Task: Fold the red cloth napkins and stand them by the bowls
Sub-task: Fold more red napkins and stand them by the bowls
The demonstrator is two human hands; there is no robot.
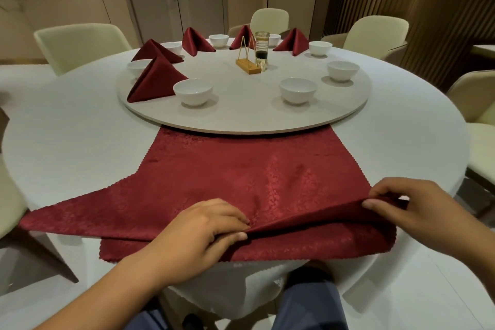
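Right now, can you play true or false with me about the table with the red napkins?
1. The left hand and the right hand both pinch the unfolded red napkin. True.
2. Five folded napkins stand on the turntable. True.
3. The bowls are blue. False: they are white.
4. The near right bowl has a folded napkin beside it. False: no napkin stands by it yet.

Centre of table: turntable. Before it, spread napkin lies on the near table edge, far side under the turntable rim. Five folded napkins stand along its left and far rim, each beside a bowl. Mid-turntable: rack, jar just right.
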